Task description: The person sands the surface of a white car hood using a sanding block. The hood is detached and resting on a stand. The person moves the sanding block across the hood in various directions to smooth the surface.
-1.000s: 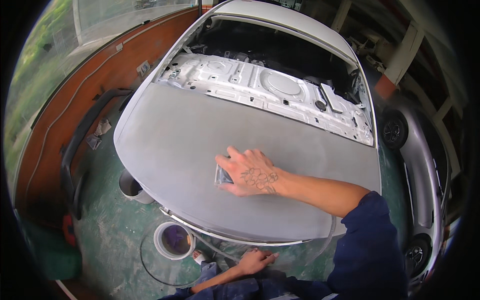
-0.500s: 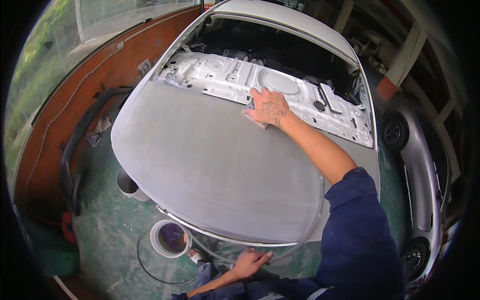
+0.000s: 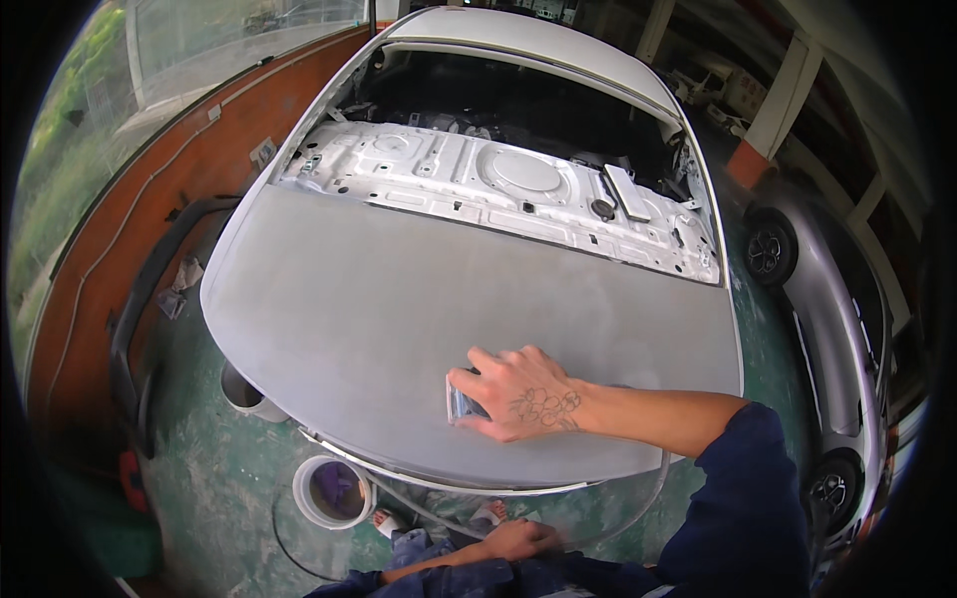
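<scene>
A grey primed car panel (image 3: 399, 299) lies before me, matt and dull, with the bare white car body (image 3: 498, 179) behind it. My right hand (image 3: 523, 397) presses a small flat sanding block (image 3: 457, 402) onto the panel near its front edge, fingers spread over the block. Only the block's left end shows under the fingers. My left hand (image 3: 518, 541) rests low on my blue-clad thigh below the panel's edge and holds nothing.
A white bucket (image 3: 329, 491) stands on the green floor under the panel's front edge, another pail (image 3: 244, 391) half hidden beneath it. A black bumper (image 3: 140, 299) leans by the orange wall (image 3: 150, 179). A silver car (image 3: 837, 329) is parked at right. A thin hose (image 3: 638, 508) loops below.
My right hand slid with the block from the front of the panel out to its far edge, then back to the front edge. The left hand stayed on my thigh.
</scene>
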`<control>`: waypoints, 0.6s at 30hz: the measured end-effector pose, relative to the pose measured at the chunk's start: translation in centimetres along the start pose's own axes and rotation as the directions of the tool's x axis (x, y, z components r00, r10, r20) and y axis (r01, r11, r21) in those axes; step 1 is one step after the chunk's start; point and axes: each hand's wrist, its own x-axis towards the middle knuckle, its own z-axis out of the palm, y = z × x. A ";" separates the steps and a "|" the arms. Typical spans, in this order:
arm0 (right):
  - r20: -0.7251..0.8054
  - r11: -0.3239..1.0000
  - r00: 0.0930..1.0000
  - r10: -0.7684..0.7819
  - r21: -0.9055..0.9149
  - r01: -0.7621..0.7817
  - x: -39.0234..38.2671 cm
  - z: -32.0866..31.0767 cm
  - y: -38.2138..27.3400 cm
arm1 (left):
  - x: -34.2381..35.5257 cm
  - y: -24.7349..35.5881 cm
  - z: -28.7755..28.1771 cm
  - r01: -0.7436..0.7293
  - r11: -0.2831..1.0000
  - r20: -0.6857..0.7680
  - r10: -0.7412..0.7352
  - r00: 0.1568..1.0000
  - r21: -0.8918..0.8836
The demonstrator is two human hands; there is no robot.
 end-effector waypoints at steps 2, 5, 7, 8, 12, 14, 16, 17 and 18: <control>-0.021 0.992 0.993 0.120 -0.026 -0.120 0.9 -0.2 2.6 | -0.1 0.5 -0.2 0.003 1.000 -0.014 -0.003 1.000 0.003; -0.070 0.954 0.956 0.285 -0.071 -0.290 3.3 -1.0 8.5 | -0.4 1.8 -0.6 0.044 0.998 -0.082 -0.048 0.996 -0.051; -0.107 0.902 0.915 0.389 -0.158 -0.402 4.9 -1.7 13.4 | -0.2 2.8 -1.0 0.090 0.989 -0.125 -0.104 0.987 -0.116; -0.136 0.890 0.906 0.401 -0.179 -0.420 6.0 -2.0 15.4 | -0.1 2.7 -1.1 0.106 0.984 -0.167 -0.130 0.977 -0.145; -0.196 0.834 0.861 0.469 -0.222 -0.505 6.8 -3.7 19.5 | 1.5 1.1 0.1 0.052 0.987 -0.291 -0.094 0.952 -0.151; -0.171 0.866 0.894 0.414 -0.229 -0.445 5.1 -3.3 19.2 | 1.9 1.7 0.3 0.064 0.985 -0.258 -0.104 0.960 -0.158; -0.116 0.896 0.918 0.379 -0.203 -0.395 3.4 -2.7 16.9 | 2.0 3.1 0.2 0.098 0.977 -0.189 -0.134 0.973 -0.191; -0.091 0.921 0.936 0.341 -0.170 -0.352 2.4 -2.5 15.0 | 2.3 3.5 0.3 0.103 0.972 -0.158 -0.137 0.978 -0.209; -0.069 0.944 0.952 0.298 -0.130 -0.304 1.3 -2.4 13.1 | 2.5 3.5 0.6 0.093 0.968 -0.135 -0.127 0.983 -0.231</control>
